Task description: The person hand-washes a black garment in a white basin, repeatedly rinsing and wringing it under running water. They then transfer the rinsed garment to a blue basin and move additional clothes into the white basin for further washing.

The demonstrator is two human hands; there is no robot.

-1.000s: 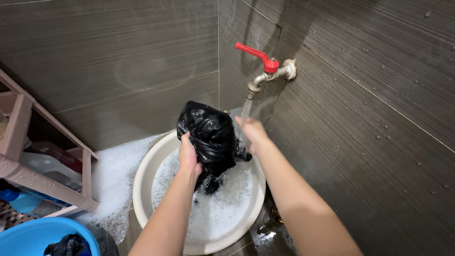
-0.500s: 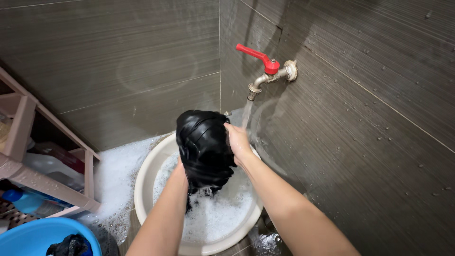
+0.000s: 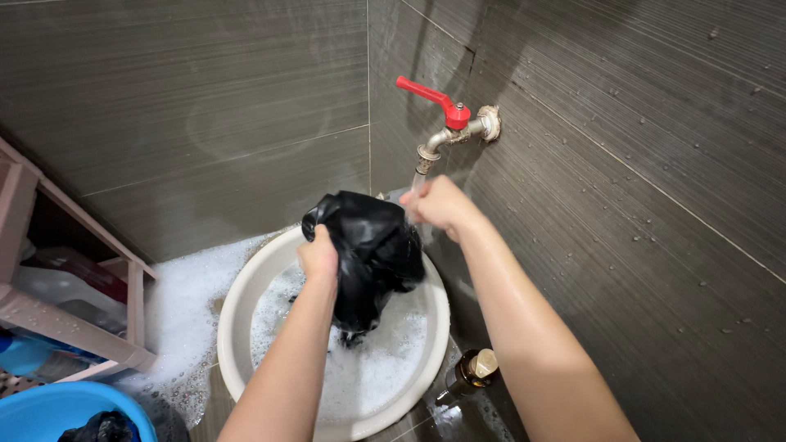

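At lower left sit a blue tub (image 3: 57,409) and pink shelf (image 3: 74,327). Mid-frame, the left hand (image 3: 318,255) grips a black cloth (image 3: 368,254) over the sudsy white basin (image 3: 233,327); the right hand (image 3: 438,205) pinches its upper edge under the running tap (image 3: 446,131).

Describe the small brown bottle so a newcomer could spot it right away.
Start at the red-handled tap on the right wall and drop down to the white basin of suds. The brown bottle stands on the wet floor just right of the basin's rim, the only gold-capped thing there.
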